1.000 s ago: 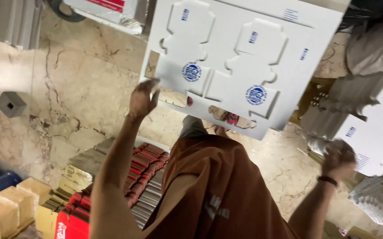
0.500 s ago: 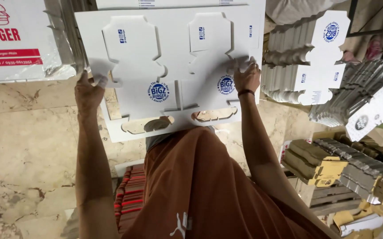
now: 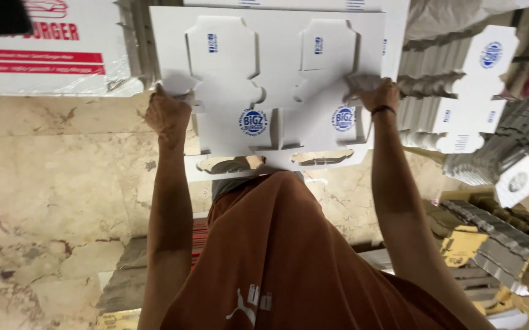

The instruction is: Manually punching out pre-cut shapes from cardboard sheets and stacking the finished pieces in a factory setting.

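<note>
While held out flat above the beige marble floor [image 3: 44,201], large white die-cut cardboard sheet [image 3: 276,73], two box blanks with round blue emblems; stacks of folded white cartons [image 3: 454,104] to its right; left hand [image 3: 168,113] pinching its left edge; right hand [image 3: 379,95], dark wristband, gripping its right edge

A marble floor [image 3: 50,201] lay below. A wrapped white pack [image 3: 50,55] with red stripes sat upper left. Stacks of white flat cartons [image 3: 454,91] leaned at the right, with grey and yellow cartons [image 3: 496,244] piled beneath them.
</note>
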